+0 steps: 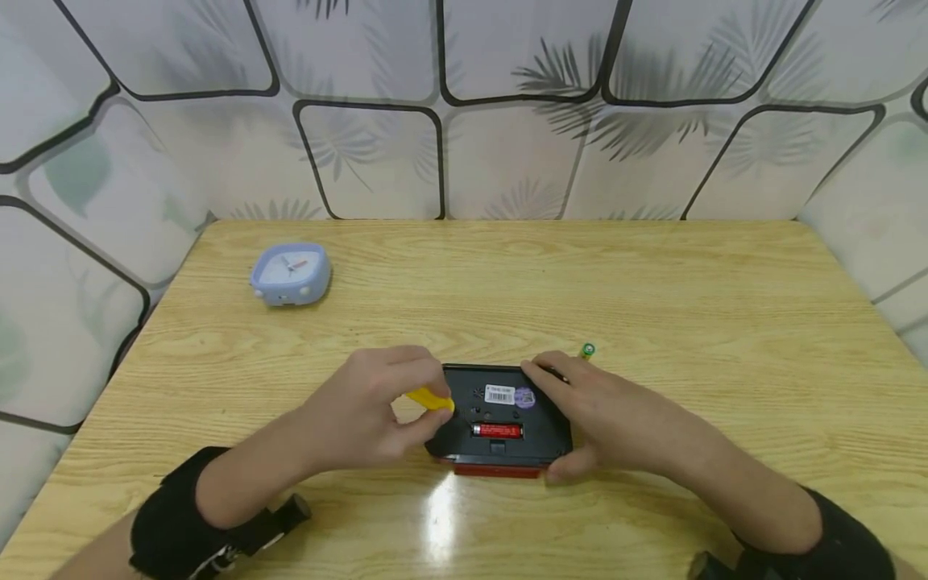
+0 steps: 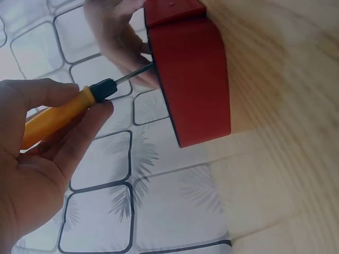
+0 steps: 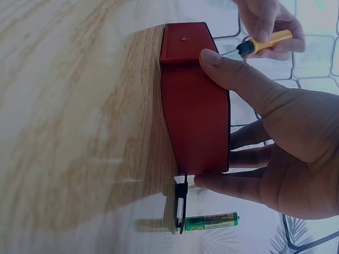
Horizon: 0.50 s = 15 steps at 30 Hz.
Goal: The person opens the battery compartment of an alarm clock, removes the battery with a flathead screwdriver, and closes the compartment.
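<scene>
A boxy red device (image 2: 193, 79) lies with its black back (image 1: 540, 439) facing up on the table. In that back an open battery slot holds a red battery (image 1: 497, 431). My left hand (image 1: 384, 411) pinches the yellow handle of a screwdriver (image 2: 63, 114), its shaft reaching down to the left part of the back; the tip is hidden. With thumb on the near side and fingers at the far edge, my right hand (image 1: 609, 419) grips the device's right end. Just beyond that hand, a green battery (image 3: 212, 220) stands upright beside a small black plastic piece (image 3: 181, 203).
A pale blue alarm clock (image 1: 290, 274) sits at the back left of the wooden table (image 1: 580, 274). Patterned wall covering (image 1: 507, 161) rises behind the table's far edge. Black straps (image 1: 181, 515) with cameras are worn on both wrists.
</scene>
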Each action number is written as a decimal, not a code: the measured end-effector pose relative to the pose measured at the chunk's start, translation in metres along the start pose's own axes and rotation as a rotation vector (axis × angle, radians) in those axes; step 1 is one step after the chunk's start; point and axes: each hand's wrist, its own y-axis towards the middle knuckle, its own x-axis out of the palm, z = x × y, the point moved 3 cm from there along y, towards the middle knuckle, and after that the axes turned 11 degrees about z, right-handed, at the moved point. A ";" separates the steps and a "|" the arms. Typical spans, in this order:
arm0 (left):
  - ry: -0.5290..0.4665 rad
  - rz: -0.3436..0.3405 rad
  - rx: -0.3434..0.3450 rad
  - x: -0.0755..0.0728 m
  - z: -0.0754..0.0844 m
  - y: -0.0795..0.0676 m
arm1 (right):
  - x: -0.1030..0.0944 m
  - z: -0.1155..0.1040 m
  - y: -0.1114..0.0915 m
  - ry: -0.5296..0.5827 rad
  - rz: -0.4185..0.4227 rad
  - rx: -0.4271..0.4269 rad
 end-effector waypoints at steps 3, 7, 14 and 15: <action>0.010 -0.058 -0.041 -0.004 -0.002 0.001 | 0.000 0.000 0.000 0.005 -0.003 0.002; 0.020 -0.165 -0.112 -0.008 -0.005 0.001 | 0.000 0.000 0.000 0.011 -0.007 0.005; 0.038 -0.294 -0.194 -0.012 -0.008 0.001 | 0.001 0.000 0.000 0.007 -0.004 0.000; 0.042 -0.291 -0.187 -0.011 -0.007 0.001 | 0.001 0.000 0.000 0.008 -0.004 0.000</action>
